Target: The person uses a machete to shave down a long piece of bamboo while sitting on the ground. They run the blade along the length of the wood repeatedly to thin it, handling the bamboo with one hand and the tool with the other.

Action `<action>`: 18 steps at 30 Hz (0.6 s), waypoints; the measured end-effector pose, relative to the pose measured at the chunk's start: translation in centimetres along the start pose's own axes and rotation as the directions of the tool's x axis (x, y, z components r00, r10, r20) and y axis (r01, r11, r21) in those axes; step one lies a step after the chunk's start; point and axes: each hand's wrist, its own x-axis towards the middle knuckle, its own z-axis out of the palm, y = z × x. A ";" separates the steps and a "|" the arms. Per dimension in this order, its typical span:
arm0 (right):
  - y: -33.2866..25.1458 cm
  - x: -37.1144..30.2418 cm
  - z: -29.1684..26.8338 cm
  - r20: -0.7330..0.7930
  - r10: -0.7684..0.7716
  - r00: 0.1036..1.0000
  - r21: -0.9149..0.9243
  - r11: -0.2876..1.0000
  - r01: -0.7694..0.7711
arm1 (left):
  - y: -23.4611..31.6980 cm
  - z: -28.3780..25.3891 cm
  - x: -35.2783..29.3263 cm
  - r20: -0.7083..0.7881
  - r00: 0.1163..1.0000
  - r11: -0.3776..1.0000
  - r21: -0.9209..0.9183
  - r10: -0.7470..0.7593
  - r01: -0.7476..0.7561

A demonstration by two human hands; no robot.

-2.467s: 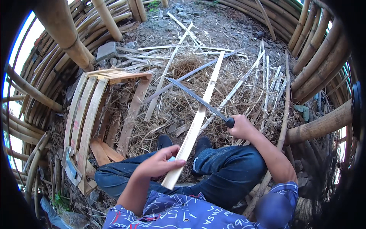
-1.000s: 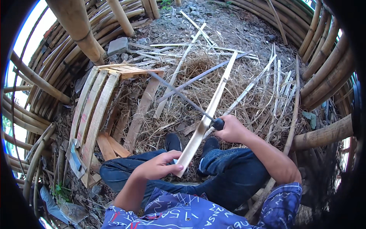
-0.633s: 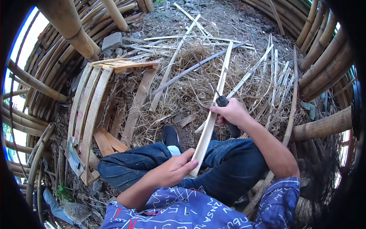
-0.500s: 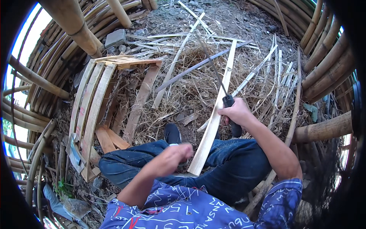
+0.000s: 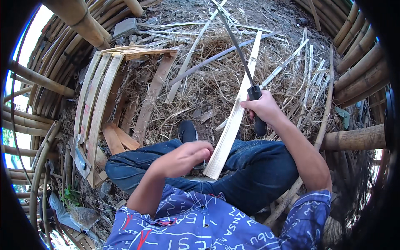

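My right hand (image 5: 266,109) is closed round the black handle of a long, narrow-bladed knife (image 5: 238,46). Its dark blade points forward and slightly left. A pale, flat wooden slat (image 5: 229,139) slants from between my legs out over the fibres, and the thumb side of my right hand lies against its right edge. Beside the slat's near end is my left hand (image 5: 187,157), fingers curled in. What they hold, if anything, is hidden.
A wooden slatted crate (image 5: 99,100) stands at left. Dry fibres (image 5: 212,75) and thin split strips (image 5: 309,83) litter the ground ahead. A grey block (image 5: 125,27) lies behind the crate. Bamboo poles (image 5: 354,137) wall both sides. My bent legs (image 5: 262,175) flank the slat.
My right hand and the knife have shifted a little forward. My left hand has also moved slightly forward beside the slat's near end and is less blurred. The view has tilted a little.
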 end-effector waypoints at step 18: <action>0.4 0.1 0.2 -0.010 0.022 1.000 -0.053 0.998 -0.023 | -0.7 1.1 0.5 -0.119 0.982 0.978 0.165 0.150 -0.129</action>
